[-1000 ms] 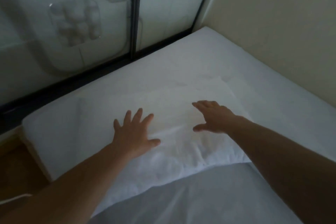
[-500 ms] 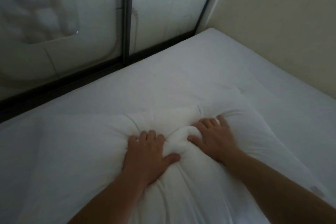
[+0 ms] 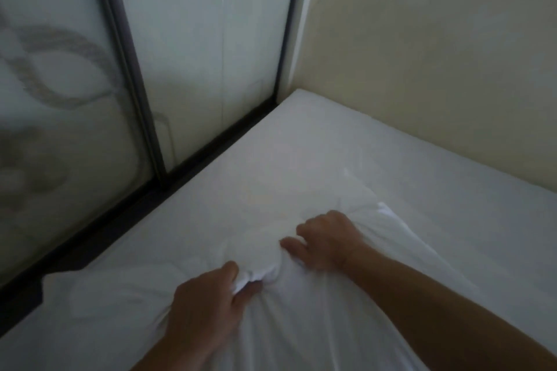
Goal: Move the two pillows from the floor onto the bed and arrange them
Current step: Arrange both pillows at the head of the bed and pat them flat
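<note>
Now arranging: pillow on the bed, both hands bunched in its cover

Clearly the arranging step, judging from the pillow (image 3: 271,250) already lying on the bed (image 3: 452,205) and not on the floor. Left hand (image 3: 208,304) curled shut, pinching a fold of the white cover between thumb and fingers. Right hand (image 3: 325,239) likewise clenched, knuckles up, gathering fabric just beside the left. Creases fanning out from both grips across the near half of the pillow. Far corner of the pillow pointing toward the cream wall (image 3: 437,54), with bare sheet beyond it up to the corner by the glass panels (image 3: 196,54).

Next, probably: tug or shake to plump, then let go and smooth flat, squaring the edge to the head of the bed. Only one pillow discernible; second not in view, so likely half the job left.

Soft, white, limp-looking cover, loose enough to bunch easily; dim light, outline hard to separate from the sheet.
</note>
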Motion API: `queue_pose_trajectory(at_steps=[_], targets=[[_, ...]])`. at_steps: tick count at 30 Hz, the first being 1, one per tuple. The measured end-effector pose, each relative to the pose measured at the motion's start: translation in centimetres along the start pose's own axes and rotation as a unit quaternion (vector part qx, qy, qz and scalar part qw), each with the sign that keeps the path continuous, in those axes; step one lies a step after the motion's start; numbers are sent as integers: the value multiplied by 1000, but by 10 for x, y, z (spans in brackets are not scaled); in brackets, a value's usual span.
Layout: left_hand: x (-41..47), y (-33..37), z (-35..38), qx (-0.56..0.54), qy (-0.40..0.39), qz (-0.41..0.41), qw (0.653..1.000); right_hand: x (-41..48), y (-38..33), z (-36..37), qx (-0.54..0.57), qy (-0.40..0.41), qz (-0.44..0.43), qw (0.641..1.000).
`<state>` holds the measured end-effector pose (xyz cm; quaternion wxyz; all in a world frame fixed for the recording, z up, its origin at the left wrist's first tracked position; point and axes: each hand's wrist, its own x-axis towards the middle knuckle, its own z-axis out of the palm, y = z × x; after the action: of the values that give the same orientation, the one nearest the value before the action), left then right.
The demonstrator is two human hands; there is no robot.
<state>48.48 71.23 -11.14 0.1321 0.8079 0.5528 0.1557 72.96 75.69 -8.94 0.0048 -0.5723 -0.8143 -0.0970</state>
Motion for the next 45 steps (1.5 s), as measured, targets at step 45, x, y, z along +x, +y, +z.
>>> queue_pose_trajectory(at_steps=[45], targets=[[340,-2,143,-103,-92,-72,988,233,258,172,121,-22,487,865]])
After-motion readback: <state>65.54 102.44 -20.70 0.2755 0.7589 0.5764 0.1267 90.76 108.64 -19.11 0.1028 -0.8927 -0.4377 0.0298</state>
